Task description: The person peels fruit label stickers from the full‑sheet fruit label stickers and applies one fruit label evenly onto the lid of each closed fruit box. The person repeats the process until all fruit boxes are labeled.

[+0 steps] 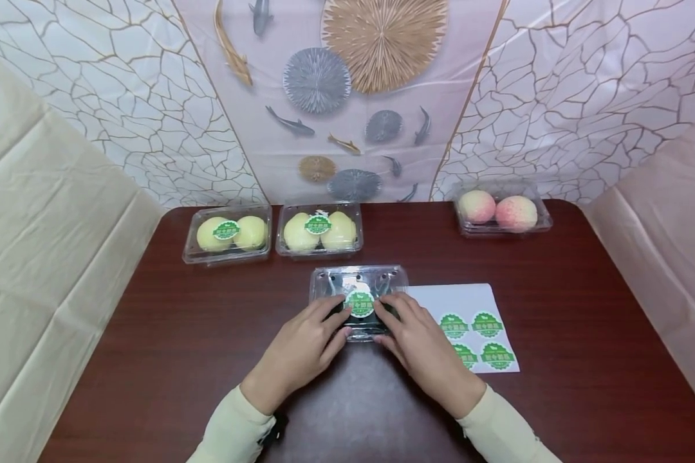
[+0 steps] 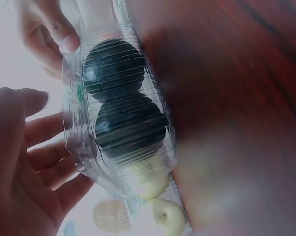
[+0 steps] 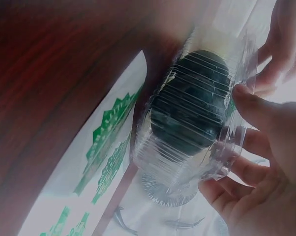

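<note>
A clear plastic clamshell box (image 1: 359, 272) lies closed at the middle of the table, with a round green-and-white sticker (image 1: 360, 304) on its lid. Two dark, round fruits (image 2: 131, 125) show through the ribbed side in the left wrist view. My left hand (image 1: 302, 347) rests its fingertips on the lid at the sticker's left edge, thumb by the box's near edge. From the other side, my right hand (image 1: 425, 347) touches the lid beside the sticker with extended fingers. In the right wrist view, its fingers spread along the lid over a dark fruit (image 3: 190, 105).
A white sheet (image 1: 452, 299) bearing several green stickers (image 1: 487, 325) lies right of the box, partly under my right hand. Along the back stand two stickered boxes of yellow-green fruit (image 1: 251, 233) (image 1: 339, 231) at left and a box of pink peaches (image 1: 517, 213) at right.
</note>
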Available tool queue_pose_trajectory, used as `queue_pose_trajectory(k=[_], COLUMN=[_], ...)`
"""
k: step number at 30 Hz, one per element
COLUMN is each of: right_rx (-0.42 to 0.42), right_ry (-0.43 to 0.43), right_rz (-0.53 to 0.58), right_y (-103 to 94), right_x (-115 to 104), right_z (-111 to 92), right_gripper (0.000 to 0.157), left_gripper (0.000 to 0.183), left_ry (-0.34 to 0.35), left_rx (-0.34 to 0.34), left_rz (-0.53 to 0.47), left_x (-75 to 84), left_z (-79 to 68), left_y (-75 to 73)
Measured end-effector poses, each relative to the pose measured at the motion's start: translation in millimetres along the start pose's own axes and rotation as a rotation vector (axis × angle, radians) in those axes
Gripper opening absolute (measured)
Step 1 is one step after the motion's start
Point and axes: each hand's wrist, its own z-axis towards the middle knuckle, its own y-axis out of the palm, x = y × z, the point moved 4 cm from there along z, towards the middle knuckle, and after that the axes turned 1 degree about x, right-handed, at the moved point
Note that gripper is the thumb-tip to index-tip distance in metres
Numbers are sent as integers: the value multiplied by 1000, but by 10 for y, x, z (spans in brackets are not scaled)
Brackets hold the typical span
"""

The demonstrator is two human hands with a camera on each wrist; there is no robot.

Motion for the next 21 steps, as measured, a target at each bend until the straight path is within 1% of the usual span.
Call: queue_pose_trajectory(k=[3,7,10,12,13,14,15,17,19,20,21], right_rx=[31,48,57,75,82,86,88,59,-17,-67,-116], right_ry=[4,24,61,124,172,233,301,443,569,621,659], right_rz=[52,75,122,182,218,254,285,351,424,471,528], right_y=[-28,-43,-55,-68,-75,-82,-87,-89,-73,-57,-38], right_x=[1,6,27,65,94,130,172,263,345,379,404], right_z=[-12,-43,-71,-95,-105,-113,-120,-130,-128,-126,-123], right_gripper=[47,42,41,42,43,44,46,53,61,64,67], left_gripper=[37,35,32,29,28,28,29,36,46,51,55], left_ry=[21,57,63,26,-11,-70,-146,-316,-479,-543,-587], left_rx=[22,24,40,79,108,138,164,193,178,158,136], left_rz=[0,-12,-79,-154,-185,-210,-232,-259,-278,-291,-305], left_x=[1,-7,-27,-50,-64,-86,-110,-164,-211,-228,-239], left_z=[7,10,4,-10,-19,-30,-44,-76,-104,-113,-117], left_y=[0,-3,-12,-21,-27,-30,-33,-25,-1,16,32])
